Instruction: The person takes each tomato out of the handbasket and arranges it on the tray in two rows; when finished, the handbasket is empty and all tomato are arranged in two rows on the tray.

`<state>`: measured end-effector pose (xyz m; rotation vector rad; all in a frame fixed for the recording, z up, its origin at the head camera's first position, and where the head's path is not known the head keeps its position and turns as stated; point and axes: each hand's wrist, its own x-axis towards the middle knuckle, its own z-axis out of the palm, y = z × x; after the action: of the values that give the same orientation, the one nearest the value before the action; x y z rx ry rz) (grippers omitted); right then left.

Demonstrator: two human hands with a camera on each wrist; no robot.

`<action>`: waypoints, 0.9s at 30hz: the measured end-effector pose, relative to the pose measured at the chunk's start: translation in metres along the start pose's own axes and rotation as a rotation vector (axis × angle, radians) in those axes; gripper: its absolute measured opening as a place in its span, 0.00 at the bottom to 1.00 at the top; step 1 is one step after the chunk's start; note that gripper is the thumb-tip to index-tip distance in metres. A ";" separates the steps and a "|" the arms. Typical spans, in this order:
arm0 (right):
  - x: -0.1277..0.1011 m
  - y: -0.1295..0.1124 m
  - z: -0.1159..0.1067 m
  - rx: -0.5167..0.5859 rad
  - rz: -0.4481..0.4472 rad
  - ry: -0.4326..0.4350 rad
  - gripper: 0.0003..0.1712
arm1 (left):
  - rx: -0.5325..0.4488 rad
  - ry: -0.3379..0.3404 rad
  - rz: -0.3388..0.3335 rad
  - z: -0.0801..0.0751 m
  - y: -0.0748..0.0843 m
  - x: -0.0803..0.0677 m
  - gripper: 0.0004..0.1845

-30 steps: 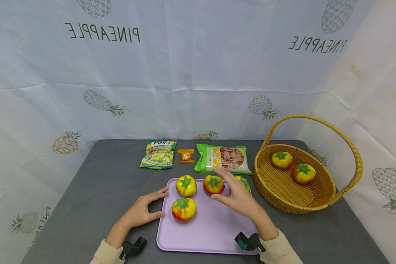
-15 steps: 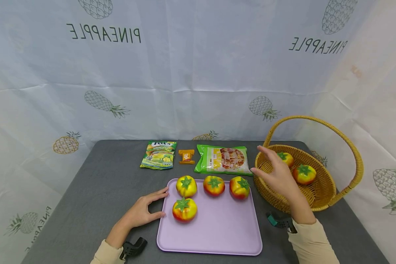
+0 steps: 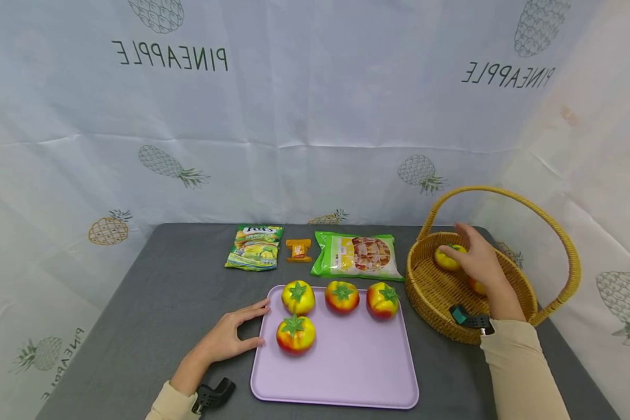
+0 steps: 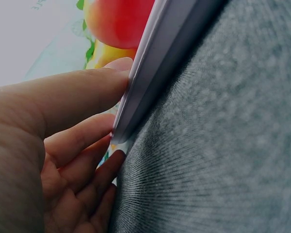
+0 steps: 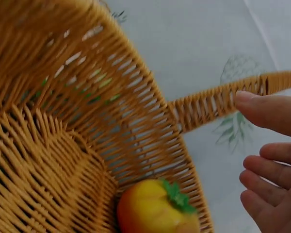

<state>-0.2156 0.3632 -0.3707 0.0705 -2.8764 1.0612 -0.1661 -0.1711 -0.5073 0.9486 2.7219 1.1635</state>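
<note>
Right hand [image 3: 476,261] is stretched out into the wicker basket [image 3: 436,291] near the tabletop's right edge, fingers loosely spread over a yellow tomato [image 3: 446,257], not gripping it. Left hand [image 3: 231,335] lies flat, straight fingers against the purple tray's [image 3: 346,373] left edge.

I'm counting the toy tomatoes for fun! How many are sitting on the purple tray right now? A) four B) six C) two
A: four tomatoes sit on the purple tray: three in a back row and one in front at the left.
</note>
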 end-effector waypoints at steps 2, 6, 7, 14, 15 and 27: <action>0.003 0.007 0.000 -0.029 0.039 -0.021 0.51 | 0.001 0.004 0.004 0.000 0.000 0.000 0.31; 0.009 0.018 0.002 -0.111 0.113 -0.071 0.52 | -0.004 -0.003 -0.007 0.001 0.001 0.000 0.31; 0.011 0.021 0.003 -0.137 0.125 -0.080 0.52 | -0.006 -0.005 -0.008 0.001 0.001 0.000 0.31; 0.020 0.036 0.005 -0.218 0.131 -0.125 0.49 | -0.005 -0.008 -0.007 0.001 0.000 0.000 0.31; 0.021 0.038 0.005 -0.219 0.132 -0.131 0.49 | 0.001 -0.006 -0.002 0.001 0.000 0.000 0.30; 0.027 0.047 0.013 -0.275 0.116 -0.132 0.45 | -0.008 -0.023 -0.022 -0.001 0.000 0.001 0.31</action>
<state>-0.2464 0.3897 -0.4089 -0.0448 -3.1501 0.6889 -0.1669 -0.1714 -0.5060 0.9229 2.7009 1.1517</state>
